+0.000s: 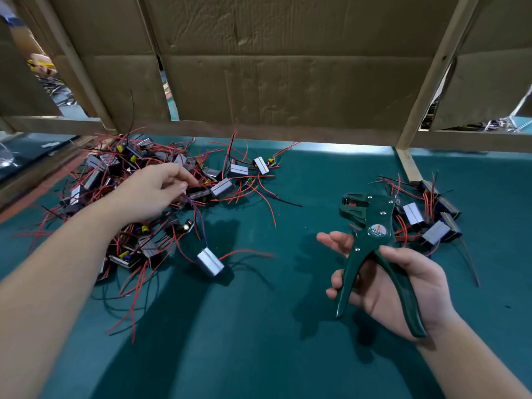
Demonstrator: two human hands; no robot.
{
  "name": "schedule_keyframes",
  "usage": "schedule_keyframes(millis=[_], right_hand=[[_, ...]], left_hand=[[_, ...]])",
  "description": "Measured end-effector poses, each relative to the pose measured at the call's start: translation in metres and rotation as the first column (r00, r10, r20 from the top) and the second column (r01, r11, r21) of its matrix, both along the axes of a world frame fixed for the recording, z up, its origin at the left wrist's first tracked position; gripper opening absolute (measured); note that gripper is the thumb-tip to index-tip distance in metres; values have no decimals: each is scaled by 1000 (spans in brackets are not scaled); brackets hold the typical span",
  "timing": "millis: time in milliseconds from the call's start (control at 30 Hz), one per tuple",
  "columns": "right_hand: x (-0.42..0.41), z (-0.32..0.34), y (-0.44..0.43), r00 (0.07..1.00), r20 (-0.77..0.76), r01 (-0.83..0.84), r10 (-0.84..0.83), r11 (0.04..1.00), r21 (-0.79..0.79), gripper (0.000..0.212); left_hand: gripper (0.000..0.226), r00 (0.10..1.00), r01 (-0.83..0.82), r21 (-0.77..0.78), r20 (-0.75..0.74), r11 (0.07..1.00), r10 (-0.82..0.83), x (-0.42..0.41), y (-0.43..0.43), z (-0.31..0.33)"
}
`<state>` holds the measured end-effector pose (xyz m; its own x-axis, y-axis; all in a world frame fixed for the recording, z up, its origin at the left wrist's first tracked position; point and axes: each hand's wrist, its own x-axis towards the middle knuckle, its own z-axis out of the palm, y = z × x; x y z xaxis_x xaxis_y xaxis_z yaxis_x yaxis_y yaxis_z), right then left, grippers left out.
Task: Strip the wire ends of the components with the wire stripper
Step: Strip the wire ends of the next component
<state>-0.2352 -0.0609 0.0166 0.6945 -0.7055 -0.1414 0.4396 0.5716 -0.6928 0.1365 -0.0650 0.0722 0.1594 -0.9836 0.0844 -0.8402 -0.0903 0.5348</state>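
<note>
Head view. A green table (288, 355) runs under a cardboard backboard (288, 67) braced by wooden battens (431, 76) on the far side.

The person's left hand (152, 194) reaches out over the large pile of components (115, 174) at far left, a tangle of small silver-and-black blocks with red and black leads. Thumb and fingers are pinched together on a thin dark wire (198, 217). This wire runs down and nearward to a single component (210, 261) at the near edge of the pile; whether that block rests on the table or hangs just above it cannot be told.

The right hand (400, 286), at near right, holds the wire stripper (371, 246), a dark green plier-type tool. The thumb lies along its right handle and the curled fingers wrap behind its left handle. The handles stand spread apart, and the tool head (355, 208) points to the far side, clear of any wire.

A smaller group of components (431, 223) lies at far right, just beyond the tool and well apart from the large pile.
</note>
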Motion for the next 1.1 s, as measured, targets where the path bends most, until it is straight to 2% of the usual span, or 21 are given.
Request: schedule_keyframes(millis=[100,167,233,267,300,333,367,433,467,533,600,667,733,800,867,933,1000,1100], right_hand=[[0,-1,0,1000,2,-4,4,1000,-13,74],[0,-2,1,1000,6,-9,9,1000,-7,76],[0,-2,0,1000,5,-16,16,1000,-5,77],[0,-2,0,1000,2,-15,15,1000,-8,78],[0,-2,-1,1000,0,-13,13,1000,-10,79],[0,-2,-1,1000,-2,-11,11,1000,-13,78],[0,-2,0,1000,-5,-11,11,1000,-14,78],[0,-2,0,1000,-5,-14,14,1000,-12,78],[0,-2,0,1000,-3,-16,16,1000,-10,78],[0,-2,0,1000,-2,-22,22,1000,-9,79],[1,-1,1,1000,1,-26,26,1000,-8,79],[1,-1,1,1000,5,-24,24,1000,-6,80],[1,-1,1,1000,6,-18,18,1000,3,81],[1,-1,1,1000,6,-15,15,1000,4,82],[0,-1,0,1000,4,-10,10,1000,-6,82],[0,0,-1,1000,10,-1,1,1000,-11,81],[0,0,-1,1000,15,8,-8,1000,-8,79],[-1,0,-1,999,9,33,-33,999,-1,79]], left_hand=[[16,946,-37,61,325,997,16,4,4,2],[20,804,-117,114,595,986,27,-2,9,3],[25,652,-169,-13,749,985,122,-17,18,4],[25,626,-106,-108,765,988,151,-26,24,6],[25,645,-3,-175,752,985,136,-36,29,7],[30,679,94,-175,731,980,66,-46,34,8],[40,697,155,-87,716,984,-46,-54,37,8],[59,684,146,228,680,963,-265,-63,37,3],[60,675,110,348,662,931,-327,-64,36,-3],[47,712,129,405,597,905,-369,-64,33,-14],[31,816,198,365,453,910,-360,-63,29,-25],[21,881,231,355,319,906,-350,-63,26,-28],[22,909,238,324,257,915,-328,-64,23,-28],[22,934,239,224,212,945,-287,-67,20,-26],[24,959,267,129,60,955,-276,-74,16,-22],[32,936,304,101,-220,947,-276,-83,12,-18],[32,838,370,63,-453,927,-304,-95,7,-16],[16,725,446,32,-599,894,-340,-114,-3,-21]])
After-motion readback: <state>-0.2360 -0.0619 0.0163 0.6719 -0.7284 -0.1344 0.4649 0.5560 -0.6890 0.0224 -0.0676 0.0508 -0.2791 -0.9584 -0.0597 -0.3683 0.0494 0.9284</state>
